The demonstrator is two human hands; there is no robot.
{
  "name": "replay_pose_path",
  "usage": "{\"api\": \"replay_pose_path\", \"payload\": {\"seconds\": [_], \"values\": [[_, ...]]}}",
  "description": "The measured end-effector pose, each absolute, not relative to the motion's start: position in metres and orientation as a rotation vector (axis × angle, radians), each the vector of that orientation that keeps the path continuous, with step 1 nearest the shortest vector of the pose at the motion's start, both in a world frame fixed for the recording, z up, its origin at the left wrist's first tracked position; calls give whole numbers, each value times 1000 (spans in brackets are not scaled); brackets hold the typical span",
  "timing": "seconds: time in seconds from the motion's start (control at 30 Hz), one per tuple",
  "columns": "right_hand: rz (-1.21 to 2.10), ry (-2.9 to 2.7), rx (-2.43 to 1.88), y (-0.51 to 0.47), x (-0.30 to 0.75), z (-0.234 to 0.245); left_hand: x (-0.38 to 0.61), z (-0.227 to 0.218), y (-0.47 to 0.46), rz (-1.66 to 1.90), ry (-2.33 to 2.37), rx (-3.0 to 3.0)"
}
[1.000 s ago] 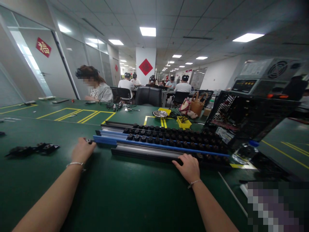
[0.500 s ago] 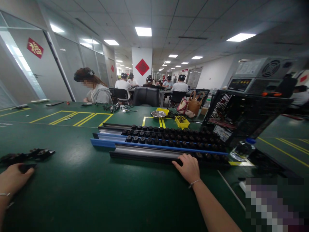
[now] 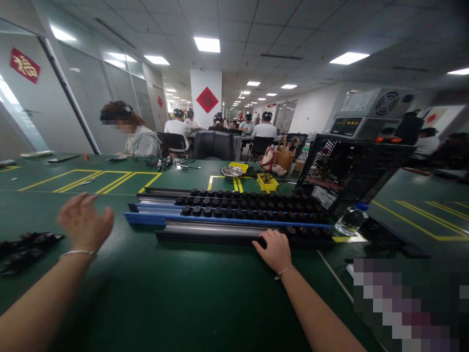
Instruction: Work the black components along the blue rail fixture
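Observation:
Several long rails (image 3: pixel 205 229) lie side by side across the green table (image 3: pixel 176 298), blue, silver and black, loaded with rows of small black round parts (image 3: pixel 252 205). My right hand (image 3: pixel 274 251) rests on the nearest black rail, fingers curled over its edge. My left hand (image 3: pixel 85 222) hovers above the table left of the rails, fingers spread, holding nothing. A short strip of the same black parts (image 3: pixel 25 247) lies at the far left, close to my left hand.
An open black computer case (image 3: pixel 351 168) with a grey power supply (image 3: pixel 373 115) on top stands at the right, a water bottle (image 3: pixel 350 220) beside it. Yellow trays (image 3: pixel 266 182), a metal bowl (image 3: pixel 231 171) and bags sit behind. Other people sit at the far tables.
My left hand left the rails' left end, swung down to the strip at far left, and now is raised open above the table. My right hand stayed on the rail.

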State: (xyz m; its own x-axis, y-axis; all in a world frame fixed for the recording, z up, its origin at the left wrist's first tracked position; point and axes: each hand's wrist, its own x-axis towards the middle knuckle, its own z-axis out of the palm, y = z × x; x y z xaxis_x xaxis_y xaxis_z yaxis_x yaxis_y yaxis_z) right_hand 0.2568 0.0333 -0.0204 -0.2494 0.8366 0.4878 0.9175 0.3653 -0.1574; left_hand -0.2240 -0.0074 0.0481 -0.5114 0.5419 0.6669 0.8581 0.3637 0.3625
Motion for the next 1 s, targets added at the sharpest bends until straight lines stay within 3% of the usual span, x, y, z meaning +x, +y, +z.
{"api": "replay_pose_path", "payload": {"seconds": [0.17,0.3,0.43,0.6,1.0], "values": [[-350,-1700,-1461,36,276,-19,-47,65,35,-919,-1658,-1965],[-440,-1224,-1576,50,314,-25,89,44,37,-866,-1300,-2524],[-443,-1071,-1672,61,334,-36,175,14,37,-881,-1281,-2686],[-416,-1115,-1705,63,329,-42,212,-3,51,-891,-1388,-2734],[-436,-1109,-1697,61,327,-40,209,12,64,-770,-1434,-2735]]}}
